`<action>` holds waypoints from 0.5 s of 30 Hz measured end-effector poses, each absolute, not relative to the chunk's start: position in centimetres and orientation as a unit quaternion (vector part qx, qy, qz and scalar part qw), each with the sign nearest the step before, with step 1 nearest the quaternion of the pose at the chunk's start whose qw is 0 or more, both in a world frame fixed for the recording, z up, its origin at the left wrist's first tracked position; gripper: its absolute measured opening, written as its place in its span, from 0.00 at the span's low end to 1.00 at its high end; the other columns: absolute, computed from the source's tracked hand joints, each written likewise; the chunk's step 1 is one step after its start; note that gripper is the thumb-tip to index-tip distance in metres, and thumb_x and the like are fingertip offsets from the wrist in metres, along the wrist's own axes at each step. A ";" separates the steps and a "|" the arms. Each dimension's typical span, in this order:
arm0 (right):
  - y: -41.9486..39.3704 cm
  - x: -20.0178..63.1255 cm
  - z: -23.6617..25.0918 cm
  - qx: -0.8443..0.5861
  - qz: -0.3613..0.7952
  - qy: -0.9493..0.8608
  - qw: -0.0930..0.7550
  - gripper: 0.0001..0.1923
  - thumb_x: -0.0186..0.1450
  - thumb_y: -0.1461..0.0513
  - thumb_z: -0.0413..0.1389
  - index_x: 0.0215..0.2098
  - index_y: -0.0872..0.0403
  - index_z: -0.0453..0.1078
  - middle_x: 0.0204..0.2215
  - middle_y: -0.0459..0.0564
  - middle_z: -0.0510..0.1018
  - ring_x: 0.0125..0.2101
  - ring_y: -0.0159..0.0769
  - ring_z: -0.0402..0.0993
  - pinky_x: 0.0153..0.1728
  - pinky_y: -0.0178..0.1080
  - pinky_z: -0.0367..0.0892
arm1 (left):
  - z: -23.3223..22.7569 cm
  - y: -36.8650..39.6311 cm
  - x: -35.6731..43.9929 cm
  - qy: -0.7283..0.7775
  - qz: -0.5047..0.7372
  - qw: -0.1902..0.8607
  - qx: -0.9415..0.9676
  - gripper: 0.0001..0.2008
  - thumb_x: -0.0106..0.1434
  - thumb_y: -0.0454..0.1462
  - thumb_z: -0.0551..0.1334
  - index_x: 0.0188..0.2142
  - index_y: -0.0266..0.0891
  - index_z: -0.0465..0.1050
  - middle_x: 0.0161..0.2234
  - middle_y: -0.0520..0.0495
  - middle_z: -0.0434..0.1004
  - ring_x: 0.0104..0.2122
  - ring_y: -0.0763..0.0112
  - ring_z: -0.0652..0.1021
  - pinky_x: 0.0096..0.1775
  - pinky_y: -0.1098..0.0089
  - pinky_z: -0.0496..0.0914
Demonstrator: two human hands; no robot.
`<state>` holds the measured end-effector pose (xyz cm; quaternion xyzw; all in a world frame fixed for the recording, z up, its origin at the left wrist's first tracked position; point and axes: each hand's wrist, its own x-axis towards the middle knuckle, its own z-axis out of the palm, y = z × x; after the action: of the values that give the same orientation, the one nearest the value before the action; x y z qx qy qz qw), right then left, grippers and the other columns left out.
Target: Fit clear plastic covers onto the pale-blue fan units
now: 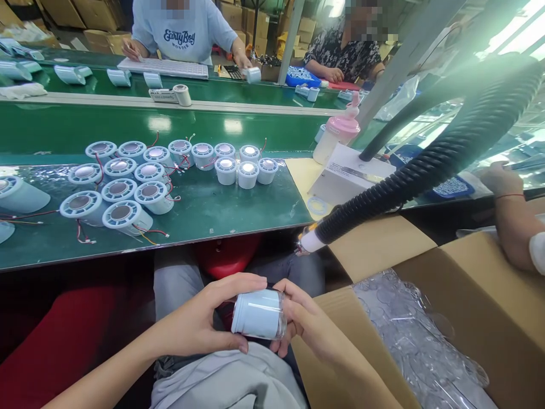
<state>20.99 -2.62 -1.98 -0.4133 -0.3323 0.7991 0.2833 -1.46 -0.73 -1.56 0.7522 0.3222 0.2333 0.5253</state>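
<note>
Over my lap, both hands grip one small pale-blue cylinder part (258, 313) that lies on its side. My left hand (200, 321) wraps its left end, thumb under and fingers over. My right hand (309, 324) closes on its right end, where a clear plastic cover sits on the part. On the green bench (221, 213) in front of me stand several similar round parts (123, 184) with red wires, and a smaller cluster (238, 165) farther right.
An open cardboard box (477, 307) of clear plastic covers sits at my right. A black ribbed hose (426, 170) ends in a white nozzle above my lap. A co-worker's arm (511, 216) reaches in at right. Two people work across the green conveyor (170, 122).
</note>
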 end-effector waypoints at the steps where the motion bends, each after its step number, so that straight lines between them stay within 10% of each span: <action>1: -2.7 20.9 -2.1 -0.413 0.803 -0.324 0.281 0.24 0.56 0.43 0.57 0.34 0.54 0.58 0.16 0.42 0.75 0.16 0.29 0.74 0.16 0.27 0.67 | -1.5 -0.7 -1.5 0.320 0.235 0.522 0.755 0.37 0.52 0.40 0.70 0.60 0.48 0.59 0.60 0.40 0.64 0.58 0.53 0.66 0.59 0.53 0.60; 8: -2.9 20.2 -1.9 -0.399 0.846 -0.247 0.252 0.31 0.53 0.36 0.53 0.33 0.54 0.60 0.15 0.45 0.75 0.12 0.29 0.71 0.09 0.25 0.61 | -1.4 -0.7 -1.4 0.282 0.273 0.517 0.761 0.38 0.52 0.36 0.71 0.60 0.51 0.58 0.59 0.41 0.64 0.58 0.55 0.67 0.58 0.54 0.61; 15: -2.8 20.3 -2.0 -0.400 0.892 -0.138 0.157 0.43 0.69 0.46 0.20 0.29 0.62 0.69 0.15 0.50 0.73 0.09 0.26 0.69 0.06 0.23 0.57 | -1.4 -0.7 -1.2 0.268 0.280 0.527 0.756 0.37 0.54 0.33 0.70 0.59 0.55 0.57 0.60 0.42 0.62 0.58 0.56 0.66 0.57 0.55 0.62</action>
<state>20.33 -2.75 -2.03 -0.3998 -0.1380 0.8925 0.1570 -1.19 -0.73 -1.36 0.7562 0.2676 0.2802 0.5274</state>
